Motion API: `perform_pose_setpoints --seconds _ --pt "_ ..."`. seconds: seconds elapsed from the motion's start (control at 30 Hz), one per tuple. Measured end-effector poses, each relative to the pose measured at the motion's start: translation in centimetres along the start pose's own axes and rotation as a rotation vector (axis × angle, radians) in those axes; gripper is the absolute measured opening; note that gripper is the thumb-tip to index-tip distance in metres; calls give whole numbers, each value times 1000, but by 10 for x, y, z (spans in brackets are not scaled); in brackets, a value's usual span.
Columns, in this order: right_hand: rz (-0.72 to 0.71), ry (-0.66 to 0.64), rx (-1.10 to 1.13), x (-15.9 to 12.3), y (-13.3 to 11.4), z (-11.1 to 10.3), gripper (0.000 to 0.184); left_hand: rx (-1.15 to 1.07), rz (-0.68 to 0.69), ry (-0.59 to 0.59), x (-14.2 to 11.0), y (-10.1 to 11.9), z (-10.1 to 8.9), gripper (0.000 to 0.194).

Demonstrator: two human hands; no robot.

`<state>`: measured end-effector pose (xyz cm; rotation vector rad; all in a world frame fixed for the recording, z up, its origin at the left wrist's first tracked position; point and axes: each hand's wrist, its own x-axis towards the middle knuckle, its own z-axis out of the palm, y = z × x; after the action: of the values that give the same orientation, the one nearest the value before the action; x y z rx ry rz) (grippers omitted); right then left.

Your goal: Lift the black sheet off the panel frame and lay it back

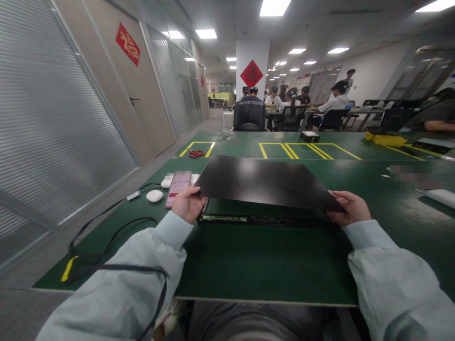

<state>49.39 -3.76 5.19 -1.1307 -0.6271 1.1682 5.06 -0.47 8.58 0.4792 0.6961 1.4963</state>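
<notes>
A large flat black panel (263, 182) is held tilted above the green table (256, 265), its near edge raised. My left hand (188, 203) grips its near left corner with fingers closed on the edge. My right hand (348, 208) grips the near right corner the same way. Under the raised panel lies a dark flat base with a strip of green circuit board (223, 219) showing along its front edge.
A phone with a pink screen (177, 188), a white case (154, 195) and black cables (106, 227) lie at the left. Red scissors (195, 153), a small black box (309, 136) and a yellow tray (386, 139) sit farther back. Several people sit at tables behind.
</notes>
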Motion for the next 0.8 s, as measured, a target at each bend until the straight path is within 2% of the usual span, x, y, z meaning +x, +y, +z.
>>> perform_pose_setpoints --seconds 0.1,0.13,0.23,0.43,0.5,0.63,0.8 --pt "100 76 -32 6 -2 -5 24 4 9 5 -2 0 2 56" --pt "94 96 -40 7 -2 -7 28 9 13 5 -2 1 2 56" --pt "20 130 -69 8 -1 -9 33 22 23 26 -3 1 3 53" --pt "-92 105 -199 8 5 -8 38 14 71 56 0 2 2 45" --pt "-116 104 -231 10 7 -11 38 25 94 37 1 1 0 46" --pt "-113 119 -262 18 14 -18 34 102 124 -76 3 -2 -8 56" --pt "-187 237 -312 29 23 -21 31 194 93 -135 7 -12 -18 65"
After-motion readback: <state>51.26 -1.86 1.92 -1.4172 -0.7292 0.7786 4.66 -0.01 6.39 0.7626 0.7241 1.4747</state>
